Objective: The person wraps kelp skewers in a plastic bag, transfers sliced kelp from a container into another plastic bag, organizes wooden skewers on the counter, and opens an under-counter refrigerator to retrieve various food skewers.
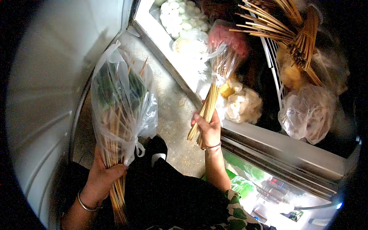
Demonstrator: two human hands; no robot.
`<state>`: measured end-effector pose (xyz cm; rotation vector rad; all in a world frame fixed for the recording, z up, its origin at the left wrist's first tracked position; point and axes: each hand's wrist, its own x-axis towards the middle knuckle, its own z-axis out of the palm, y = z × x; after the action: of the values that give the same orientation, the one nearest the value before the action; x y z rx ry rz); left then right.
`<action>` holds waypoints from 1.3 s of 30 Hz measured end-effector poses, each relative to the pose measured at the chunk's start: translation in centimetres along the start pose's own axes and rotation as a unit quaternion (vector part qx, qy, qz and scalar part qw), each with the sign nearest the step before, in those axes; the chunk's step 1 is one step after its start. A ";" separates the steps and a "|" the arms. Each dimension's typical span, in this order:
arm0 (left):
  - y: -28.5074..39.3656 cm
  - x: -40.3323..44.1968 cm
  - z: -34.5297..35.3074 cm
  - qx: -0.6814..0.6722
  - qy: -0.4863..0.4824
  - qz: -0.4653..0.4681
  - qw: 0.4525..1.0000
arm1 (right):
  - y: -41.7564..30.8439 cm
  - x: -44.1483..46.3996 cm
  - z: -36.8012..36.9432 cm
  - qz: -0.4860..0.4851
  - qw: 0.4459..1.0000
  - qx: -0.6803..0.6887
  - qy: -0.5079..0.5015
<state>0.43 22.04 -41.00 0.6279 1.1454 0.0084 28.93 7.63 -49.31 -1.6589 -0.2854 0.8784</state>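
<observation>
My left hand [102, 174] is closed around a bundle of skewers [117, 195] whose upper part is tied inside a clear plastic bag [147, 111]. Dark green food shows through that bag. Farther right, my right hand [208, 128] grips a second bundle of skewers [211, 100] by the bare stick ends. A bag covers its far end, where something red [229, 38] shows. This second bundle reaches over the edge of an open, lit fridge compartment. What the red food is, I cannot tell.
Inside the fridge lie a bag of white round items [180, 17], a pale wrapped bag [243, 105], more skewer bundles [306, 36] and a clear bag [306, 111]. A white wire rack [273, 65] divides it. The metal fridge door [46, 96] stands at left; a lower compartment [276, 199] shows bagged greens.
</observation>
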 end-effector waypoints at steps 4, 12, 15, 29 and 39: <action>0.2 0.0 -0.1 -0.002 -0.001 -0.018 1.000 | -0.9 -1.6 0.1 0.010 0.999 -0.014 0.033; -0.1 0.3 0.7 -0.042 0.001 0.021 0.999 | -1.3 -3.2 -0.4 0.000 0.999 -0.002 0.032; -0.7 0.6 0.6 -0.022 -0.007 0.006 1.000 | -1.4 -3.5 -1.4 0.014 0.999 -0.027 0.037; -1.6 2.1 -2.6 -0.050 -0.087 0.025 0.995 | -4.9 -12.7 -2.9 0.027 0.970 -0.241 -0.004; -0.6 2.6 -2.5 -0.027 -0.117 0.027 0.992 | -14.4 -21.1 -6.2 0.004 0.920 -0.383 -0.086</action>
<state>-0.75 23.53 -44.16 0.5950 0.8979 0.0109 22.39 -5.63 -27.55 -2.2970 -0.8272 0.9871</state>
